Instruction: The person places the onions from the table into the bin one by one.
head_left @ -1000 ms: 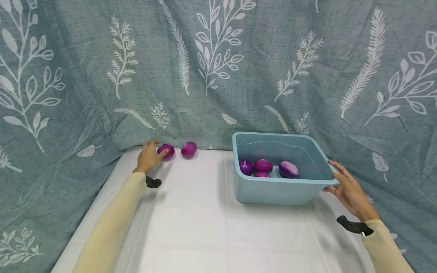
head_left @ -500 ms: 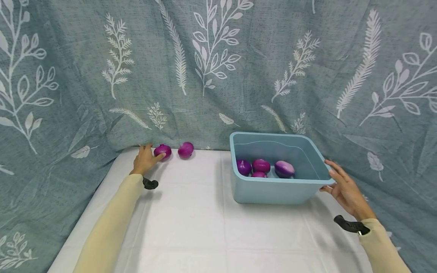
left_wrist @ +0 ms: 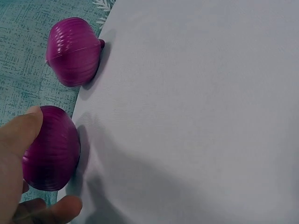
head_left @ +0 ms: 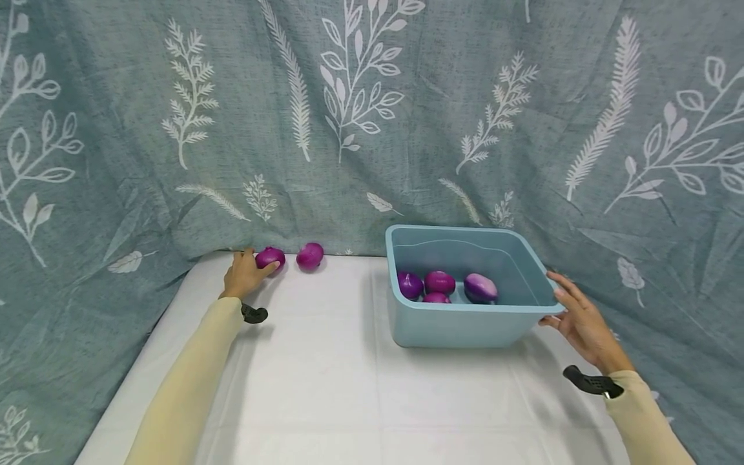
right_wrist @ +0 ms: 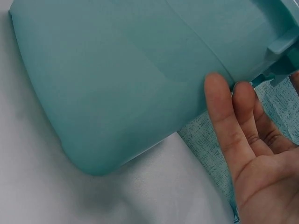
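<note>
In the head view my left hand (head_left: 242, 276) is at the back left of the table, holding a red onion (head_left: 270, 258). The left wrist view shows the thumb on one side of this onion (left_wrist: 56, 149) and the fingers curled on the other. A second red onion (left_wrist: 74, 51) lies just beyond it, untouched. My right hand (head_left: 587, 329) grips the right rim of a blue plastic bin (head_left: 465, 328). Its fingertips (right_wrist: 217, 86) press the outer wall under the lip in the right wrist view. Several purple items lie inside, including a magenta onion (head_left: 440, 282) and a paler oval one (head_left: 480, 288).
White cloth (head_left: 325, 374) covers the table. A green curtain (head_left: 261, 129) with a leaf print hangs right behind the onions and the bin. The bin's walls rise around the things inside.
My left hand has moved from beside the nearer onion to closing its thumb and fingers on it. The whole scene shifts slightly left as the head turns. The right hand stays at the bin's rim.
</note>
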Demonstrator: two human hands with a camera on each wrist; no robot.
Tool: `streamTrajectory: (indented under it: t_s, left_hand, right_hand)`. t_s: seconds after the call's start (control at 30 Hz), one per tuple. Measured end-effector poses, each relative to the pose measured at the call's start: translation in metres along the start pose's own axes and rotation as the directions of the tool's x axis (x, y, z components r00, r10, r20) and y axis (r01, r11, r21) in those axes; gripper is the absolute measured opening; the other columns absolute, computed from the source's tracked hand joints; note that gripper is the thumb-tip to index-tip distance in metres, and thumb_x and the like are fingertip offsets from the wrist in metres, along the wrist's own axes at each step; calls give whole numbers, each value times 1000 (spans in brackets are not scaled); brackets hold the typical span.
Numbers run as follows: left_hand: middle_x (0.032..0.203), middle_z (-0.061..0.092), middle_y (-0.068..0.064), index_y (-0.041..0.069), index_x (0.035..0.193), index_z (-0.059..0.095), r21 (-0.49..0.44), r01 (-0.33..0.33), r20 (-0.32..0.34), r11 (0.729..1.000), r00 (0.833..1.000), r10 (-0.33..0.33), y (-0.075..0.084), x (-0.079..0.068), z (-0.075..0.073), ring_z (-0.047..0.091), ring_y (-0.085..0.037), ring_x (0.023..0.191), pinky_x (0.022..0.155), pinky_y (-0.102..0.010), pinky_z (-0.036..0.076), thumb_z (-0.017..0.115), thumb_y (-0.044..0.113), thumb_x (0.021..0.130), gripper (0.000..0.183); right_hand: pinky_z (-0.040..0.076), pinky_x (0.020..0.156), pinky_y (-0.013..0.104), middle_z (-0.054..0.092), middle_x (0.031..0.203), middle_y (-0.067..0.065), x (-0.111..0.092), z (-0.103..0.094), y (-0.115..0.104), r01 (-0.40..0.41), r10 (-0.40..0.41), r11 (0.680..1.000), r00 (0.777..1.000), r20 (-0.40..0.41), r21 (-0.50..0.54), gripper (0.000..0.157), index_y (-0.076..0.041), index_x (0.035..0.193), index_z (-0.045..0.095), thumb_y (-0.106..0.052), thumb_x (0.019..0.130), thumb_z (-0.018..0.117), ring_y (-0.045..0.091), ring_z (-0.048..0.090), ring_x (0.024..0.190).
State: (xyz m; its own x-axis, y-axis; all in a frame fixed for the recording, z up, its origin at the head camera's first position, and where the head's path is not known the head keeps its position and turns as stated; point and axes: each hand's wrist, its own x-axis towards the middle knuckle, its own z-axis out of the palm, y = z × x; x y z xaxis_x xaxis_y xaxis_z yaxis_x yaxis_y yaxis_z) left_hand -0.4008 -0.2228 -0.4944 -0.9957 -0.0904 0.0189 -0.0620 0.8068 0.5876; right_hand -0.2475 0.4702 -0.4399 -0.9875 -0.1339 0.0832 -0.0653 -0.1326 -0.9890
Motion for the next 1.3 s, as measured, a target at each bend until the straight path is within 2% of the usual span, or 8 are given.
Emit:
streamTrajectory:
  t_s: [0.27,0.5,0.67,0.87,0.97,1.1,1.3]
  left_hand:
    - [147,35,-37,-9,155,30,-2,15,11,1000,1000,-15,-5,-6,-2,49,-58,124,103,-67,40,61,54,100,88]
    - [142,40,-38,-10,153,33,-2,5,2,1000,1000,-5,-11,-6,-3,50,-57,122,100,-67,42,62,55,98,90]
    - [134,49,-36,-12,145,41,-20,0,-21,1000,1000,-1,-13,-6,-2,54,-52,120,96,-64,46,65,54,97,85]
    - [123,58,-30,-9,128,51,-37,-15,-60,999,998,13,-1,-9,-2,58,-46,114,92,-59,49,76,50,89,75]
    - [127,57,-29,-9,134,49,-21,-43,-63,999,997,42,5,-9,-2,57,-46,116,94,-59,48,78,48,88,78]
    - [132,55,-29,-8,142,48,2,-67,-59,998,996,67,10,-11,-2,56,-46,119,97,-59,46,79,46,88,82]
    - [125,60,-26,-4,134,56,-12,-114,-71,993,991,113,9,-15,-3,59,-43,113,94,-57,48,81,45,86,73]
  right_hand:
    - [59,75,37,55,137,-3,5,6,1,-4,4,1000,1000,11,-23,53,-23,162,31,-17,112,45,15,70,99]
    - [59,76,37,51,142,0,8,8,1,8,-10,1000,998,69,25,55,-21,165,23,-15,113,40,17,70,99]
    - [58,76,38,48,144,-1,8,8,3,2,-4,1000,997,77,26,57,-19,166,18,-15,113,40,18,70,98]
    - [59,75,37,56,138,-1,7,3,3,20,-22,999,997,72,38,56,-20,165,21,-15,113,40,17,70,98]
    - [59,75,37,61,134,0,5,-1,2,34,-37,998,997,68,50,55,-19,165,22,-14,113,39,17,70,99]
    - [59,75,36,59,135,-1,3,-2,-2,32,-33,999,998,49,33,55,-20,165,24,-14,113,41,16,71,99]
    - [59,75,37,56,137,-3,-1,-2,-1,18,-19,1000,999,37,23,55,-20,164,25,-14,112,42,16,71,100]
